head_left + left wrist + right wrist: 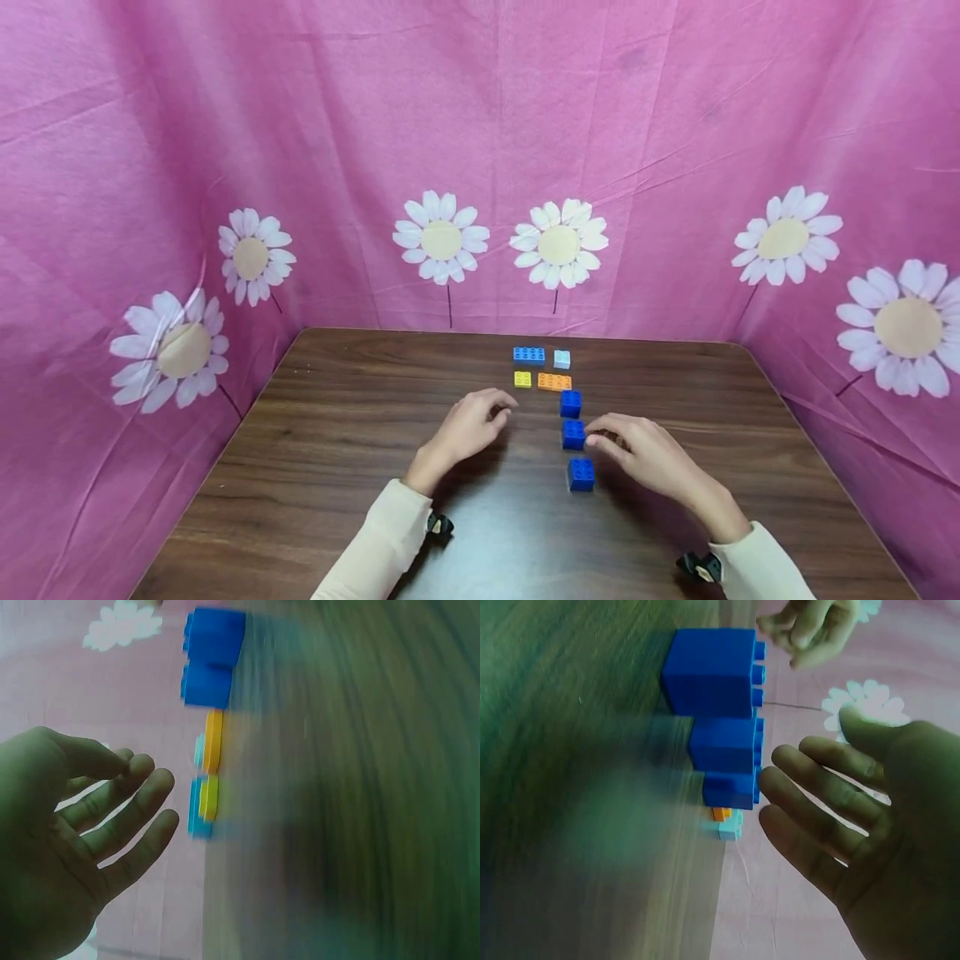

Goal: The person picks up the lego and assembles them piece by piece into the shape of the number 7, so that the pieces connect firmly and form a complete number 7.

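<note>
Three dark blue toy bricks form a row running toward the viewer: a far brick (571, 404), a middle brick (573, 434) and a near brick (581, 474). My right hand (651, 452) is just right of the middle one, its fingertips close to that brick's side in the head view. In the right wrist view, the right hand's fingers (810, 814) are loosely bent with nothing between them. My left hand (467, 427) hovers over the table left of the row. Relaxed and spread, the left fingers (139, 836) hold nothing.
Beyond the blue row lie a flat orange brick (554, 382), a small yellow brick (522, 380), a long lighter blue brick (528, 356) and a pale blue brick (562, 359). The brown wooden table (300, 467) is bordered by a pink daisy-printed curtain (360, 125).
</note>
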`<state>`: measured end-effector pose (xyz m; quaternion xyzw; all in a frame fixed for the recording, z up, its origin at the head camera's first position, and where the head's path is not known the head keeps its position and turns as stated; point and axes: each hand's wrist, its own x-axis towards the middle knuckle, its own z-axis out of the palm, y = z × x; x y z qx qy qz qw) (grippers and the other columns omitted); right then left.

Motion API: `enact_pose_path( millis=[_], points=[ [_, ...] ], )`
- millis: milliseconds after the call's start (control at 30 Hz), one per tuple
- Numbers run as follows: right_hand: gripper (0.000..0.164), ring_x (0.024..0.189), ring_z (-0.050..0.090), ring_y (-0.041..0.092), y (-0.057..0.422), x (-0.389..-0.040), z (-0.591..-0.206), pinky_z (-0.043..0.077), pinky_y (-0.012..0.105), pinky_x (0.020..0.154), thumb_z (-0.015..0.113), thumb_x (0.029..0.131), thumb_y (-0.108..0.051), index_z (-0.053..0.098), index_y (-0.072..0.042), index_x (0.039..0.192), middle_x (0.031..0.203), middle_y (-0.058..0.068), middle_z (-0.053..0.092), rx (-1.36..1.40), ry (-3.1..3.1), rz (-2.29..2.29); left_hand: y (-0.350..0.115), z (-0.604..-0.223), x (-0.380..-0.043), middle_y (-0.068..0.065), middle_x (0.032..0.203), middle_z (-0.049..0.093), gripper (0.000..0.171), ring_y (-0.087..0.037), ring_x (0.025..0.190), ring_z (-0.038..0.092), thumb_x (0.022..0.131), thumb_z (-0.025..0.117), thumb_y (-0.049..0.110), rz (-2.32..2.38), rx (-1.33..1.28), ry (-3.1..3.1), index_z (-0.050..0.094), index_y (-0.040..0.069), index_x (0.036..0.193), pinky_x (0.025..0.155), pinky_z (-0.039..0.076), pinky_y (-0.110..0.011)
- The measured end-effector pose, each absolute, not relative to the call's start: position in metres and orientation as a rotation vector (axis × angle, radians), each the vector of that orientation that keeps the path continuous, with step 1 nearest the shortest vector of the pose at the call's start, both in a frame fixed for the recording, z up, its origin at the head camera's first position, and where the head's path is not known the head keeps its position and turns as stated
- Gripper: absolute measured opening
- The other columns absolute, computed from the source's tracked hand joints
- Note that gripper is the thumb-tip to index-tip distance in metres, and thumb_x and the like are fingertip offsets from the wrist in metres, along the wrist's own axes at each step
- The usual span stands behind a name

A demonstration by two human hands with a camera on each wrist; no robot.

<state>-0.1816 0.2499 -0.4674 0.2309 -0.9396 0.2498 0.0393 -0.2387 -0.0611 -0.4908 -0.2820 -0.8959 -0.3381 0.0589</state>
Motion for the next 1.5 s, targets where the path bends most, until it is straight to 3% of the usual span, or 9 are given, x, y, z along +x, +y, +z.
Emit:
enact_pose_path(
  millis=[200,300,433,667,833,1067,1500],
  points=[
    [0.042,0.108,0.072,0.014,0.242,-0.172,-0.471,0.062,0.041,0.088,0.072,0.1,-0.048,0.073,-0.019,0.131,0.126,-0.004,0.074,0.804,-2.939,0.74,-0.032,-0.491,-0.234,-0.001,0.12,0.077,0.02,-0.016,0.109,0.072,0.104,0.065,0.012,-1.066,-0.961,-2.708,0.077,0.01,0.121,0.097,0.059,-0.034],
    [0.052,0.119,0.071,0.023,0.24,-0.168,-0.475,0.061,0.048,0.094,0.077,0.096,-0.049,0.071,-0.016,0.135,0.133,0.0,0.071,0.861,-2.952,0.697,-0.019,-0.493,-0.233,-0.005,0.119,0.075,0.022,-0.016,0.106,0.072,0.103,0.066,0.009,-1.142,-0.995,-2.709,0.075,0.006,0.123,0.095,0.059,-0.029],
    [0.056,0.122,0.069,0.026,0.239,-0.165,-0.48,0.06,0.052,0.097,0.084,0.092,-0.043,0.069,-0.014,0.138,0.135,0.002,0.07,0.922,-2.967,0.667,-0.005,-0.495,-0.233,-0.007,0.123,0.07,0.026,-0.017,0.108,0.07,0.103,0.067,0.008,-1.222,-0.994,-2.741,0.07,0.004,0.129,0.095,0.058,-0.025],
    [0.044,0.117,0.07,0.026,0.237,-0.163,-0.485,0.06,0.052,0.095,0.086,0.092,-0.023,0.071,-0.012,0.132,0.129,0.005,0.072,0.945,-2.994,0.671,0.014,-0.502,-0.233,-0.006,0.138,0.063,0.04,-0.017,0.128,0.064,0.102,0.07,0.011,-1.192,-1.087,-2.793,0.063,0.007,0.141,0.11,0.051,-0.027],
    [0.035,0.107,0.069,0.016,0.237,-0.163,-0.487,0.061,0.041,0.088,0.085,0.092,-0.017,0.072,-0.013,0.124,0.12,0.001,0.073,0.952,-2.978,0.708,0.023,-0.506,-0.232,-0.006,0.146,0.062,0.045,-0.017,0.136,0.059,0.1,0.072,0.01,-1.136,-1.168,-2.812,0.062,0.01,0.145,0.116,0.048,-0.03],
    [0.033,0.093,0.059,0.003,0.236,-0.164,-0.488,0.054,0.029,0.077,0.085,0.091,-0.015,0.072,-0.013,0.121,0.116,-0.001,0.073,0.917,-3.0,0.798,0.032,-0.508,-0.23,-0.003,0.134,0.07,0.03,-0.014,0.13,0.063,0.099,0.076,0.011,-1.131,-1.129,-2.821,0.067,0.013,0.127,0.112,0.051,-0.027],
    [0.029,0.092,0.065,0.003,0.233,-0.165,-0.491,0.059,0.027,0.076,0.084,0.091,-0.01,0.064,-0.015,0.112,0.108,-0.003,0.07,0.92,-3.008,0.916,0.029,-0.511,-0.235,-0.004,0.132,0.072,0.032,-0.014,0.125,0.066,0.095,0.082,0.013,-1.084,-1.098,-2.858,0.072,0.011,0.126,0.11,0.051,-0.026]
  ],
)
